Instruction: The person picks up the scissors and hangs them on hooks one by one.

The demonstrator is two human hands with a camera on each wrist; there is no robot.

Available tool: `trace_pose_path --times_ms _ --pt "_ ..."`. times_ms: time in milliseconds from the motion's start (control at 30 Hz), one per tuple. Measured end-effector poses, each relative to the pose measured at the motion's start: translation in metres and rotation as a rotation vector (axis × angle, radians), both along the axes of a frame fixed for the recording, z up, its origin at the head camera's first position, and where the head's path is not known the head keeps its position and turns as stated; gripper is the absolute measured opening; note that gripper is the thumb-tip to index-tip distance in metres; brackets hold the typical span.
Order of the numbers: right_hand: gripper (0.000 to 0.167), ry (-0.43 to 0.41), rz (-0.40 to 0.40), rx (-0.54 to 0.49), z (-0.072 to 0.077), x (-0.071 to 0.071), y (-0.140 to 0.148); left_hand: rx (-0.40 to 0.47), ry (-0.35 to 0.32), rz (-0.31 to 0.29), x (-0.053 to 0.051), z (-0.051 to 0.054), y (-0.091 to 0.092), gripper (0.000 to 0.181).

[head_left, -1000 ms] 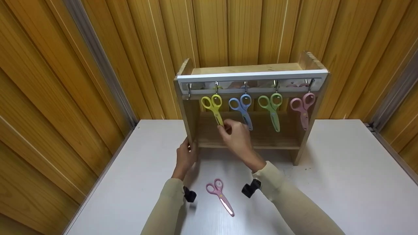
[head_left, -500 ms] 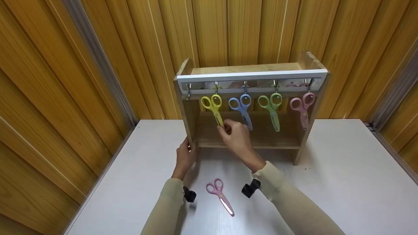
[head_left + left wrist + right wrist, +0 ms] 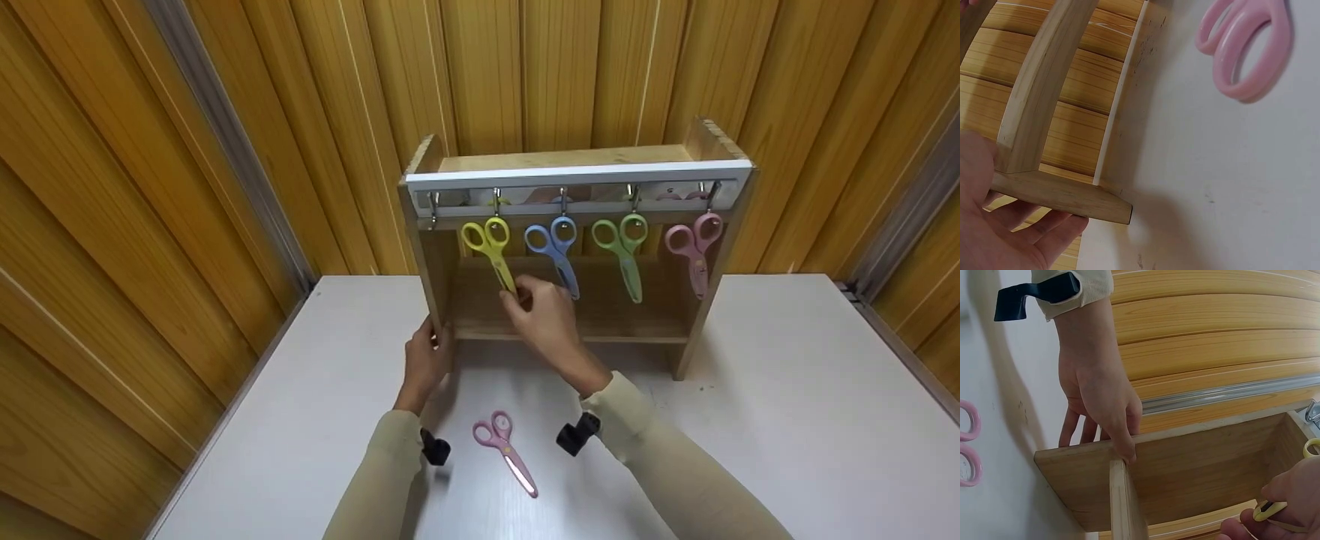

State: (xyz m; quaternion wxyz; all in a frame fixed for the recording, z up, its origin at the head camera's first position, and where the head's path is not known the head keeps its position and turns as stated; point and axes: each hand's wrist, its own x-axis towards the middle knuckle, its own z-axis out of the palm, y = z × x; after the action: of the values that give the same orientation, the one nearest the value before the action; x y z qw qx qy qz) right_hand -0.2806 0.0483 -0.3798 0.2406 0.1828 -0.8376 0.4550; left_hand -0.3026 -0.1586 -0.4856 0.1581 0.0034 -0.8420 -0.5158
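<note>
My right hand (image 3: 549, 319) pinches the blade end of the yellow scissors (image 3: 495, 250), whose one handle loop hangs on a metal hook. In the right wrist view, the yellow blade tip (image 3: 1266, 513) lies between thumb and fingers. My left hand (image 3: 425, 361) grips the lower left side panel (image 3: 1067, 196) of a wooden rack (image 3: 577, 337), thumb on one face and fingers on the other. To the right of the yellow pair hang blue scissors (image 3: 553, 244), green scissors (image 3: 626, 247) and pink scissors (image 3: 696, 247), each from its own hook.
Another pair of pink scissors (image 3: 508, 454) lies on the white table (image 3: 787, 420) between my forearms. At the rail's left end a hook (image 3: 433, 210) holds nothing. Wood-patterned walls (image 3: 480, 75) stand behind and beside the rack.
The yellow scissors' lower end and my right fingertips have shifted very slightly. My left hand stays in place on the rack.
</note>
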Motion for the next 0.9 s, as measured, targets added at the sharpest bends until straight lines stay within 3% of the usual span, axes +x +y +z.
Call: trace_pose_path --times_ms 267,433,633,900 --pt "0.019 -0.134 -0.001 0.093 -0.007 0.006 0.007 -0.004 -0.014 -0.001 0.0 -0.001 -0.001 0.047" --pt "0.034 -0.208 0.046 0.121 -0.017 0.016 0.01 -0.006 0.01 -0.013 -0.001 -0.002 -0.002 0.045" --pt "0.059 -0.29 0.089 0.237 -0.038 0.035 0.014 -0.007 0.043 -0.015 0.0 -0.002 -0.003 0.042" --pt "0.073 -0.29 0.116 0.441 -0.071 0.064 0.019 -0.026 0.061 -0.011 -0.002 -0.004 -0.004 0.04"
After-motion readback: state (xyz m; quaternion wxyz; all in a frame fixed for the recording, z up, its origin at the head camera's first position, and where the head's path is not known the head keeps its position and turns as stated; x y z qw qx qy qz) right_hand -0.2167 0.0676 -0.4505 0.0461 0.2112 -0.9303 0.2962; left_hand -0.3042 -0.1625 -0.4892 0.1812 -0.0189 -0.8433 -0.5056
